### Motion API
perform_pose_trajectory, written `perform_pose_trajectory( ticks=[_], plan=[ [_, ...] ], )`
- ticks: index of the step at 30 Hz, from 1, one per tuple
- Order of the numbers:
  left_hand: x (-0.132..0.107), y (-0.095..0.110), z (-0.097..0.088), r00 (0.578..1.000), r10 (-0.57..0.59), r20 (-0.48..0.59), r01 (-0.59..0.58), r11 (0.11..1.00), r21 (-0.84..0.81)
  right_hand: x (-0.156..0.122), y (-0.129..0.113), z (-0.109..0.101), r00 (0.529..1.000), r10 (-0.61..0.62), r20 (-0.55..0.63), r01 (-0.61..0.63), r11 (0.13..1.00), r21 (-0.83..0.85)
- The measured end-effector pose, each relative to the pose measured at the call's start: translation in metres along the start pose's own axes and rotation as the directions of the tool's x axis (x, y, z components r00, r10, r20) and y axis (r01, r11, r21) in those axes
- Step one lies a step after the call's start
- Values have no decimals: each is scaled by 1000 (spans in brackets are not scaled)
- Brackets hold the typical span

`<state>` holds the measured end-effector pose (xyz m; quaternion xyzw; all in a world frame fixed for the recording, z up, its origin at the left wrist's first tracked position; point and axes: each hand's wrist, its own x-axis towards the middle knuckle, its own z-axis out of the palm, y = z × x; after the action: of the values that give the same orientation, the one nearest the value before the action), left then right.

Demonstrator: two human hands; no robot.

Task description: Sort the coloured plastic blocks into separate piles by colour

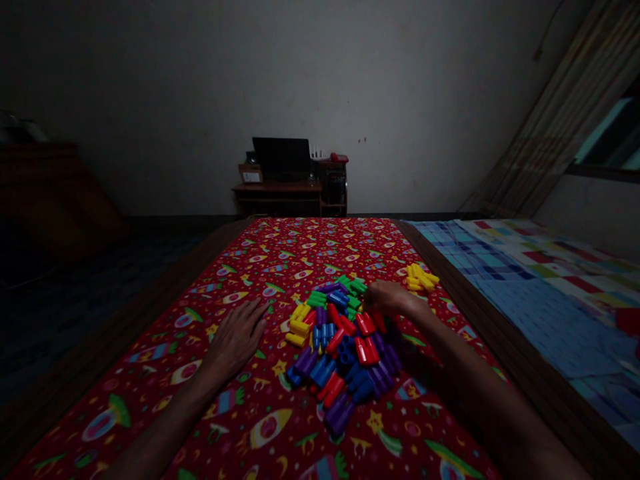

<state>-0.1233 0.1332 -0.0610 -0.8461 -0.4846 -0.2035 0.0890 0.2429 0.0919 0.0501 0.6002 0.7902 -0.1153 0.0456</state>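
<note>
A pile of plastic blocks (337, 350) in red, blue, purple, yellow and green lies on a red patterned cloth (300, 253). My left hand (234, 340) rests flat on the cloth just left of the pile, fingers stretched out, holding nothing. My right hand (387, 298) sits at the pile's far right edge with its fingers curled down among the blocks; what they hold is hidden. A small separate heap of yellow blocks (421, 278) lies just right of and beyond that hand.
The cloth covers a low surface with a dark wooden edge (525, 373). A checked blue and multicoloured mattress (540, 287) lies to the right. A small desk (290, 190) with a dark screen stands against the far wall. A curtain (560, 120) hangs at the right.
</note>
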Motion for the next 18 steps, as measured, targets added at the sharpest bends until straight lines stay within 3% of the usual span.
perform_pose_trajectory(
  ticks=[2, 5, 7, 10, 14, 18],
  plan=[
    [0, -1, 0, 1000, 6, 3, -6, 1000, 8, 4, -4, 4, 1000, -3, -19, 3, 1000, 3],
    [-1, -1, 0, 1000, -2, -5, 2, 1000, 11, 9, 9, 3, 1000, -11, -22, 15, 986, 165],
    [-1, 0, 0, 1000, 1, -9, 0, 1000, 6, 8, 27, -1, 989, 45, -144, -2, 958, 288],
    [-1, 0, 0, 1000, 5, -16, -5, 1000, -10, 0, 57, -11, 929, 158, -334, 11, 892, 452],
    [0, 0, 2, 1000, -10, -14, 10, 1000, -17, -12, 80, -16, 949, 130, -288, 92, 757, 647],
    [1, 1, -2, 1000, -19, -18, 18, 998, -56, -7, 63, -11, 961, 75, -267, 148, 674, 724]
  ],
)
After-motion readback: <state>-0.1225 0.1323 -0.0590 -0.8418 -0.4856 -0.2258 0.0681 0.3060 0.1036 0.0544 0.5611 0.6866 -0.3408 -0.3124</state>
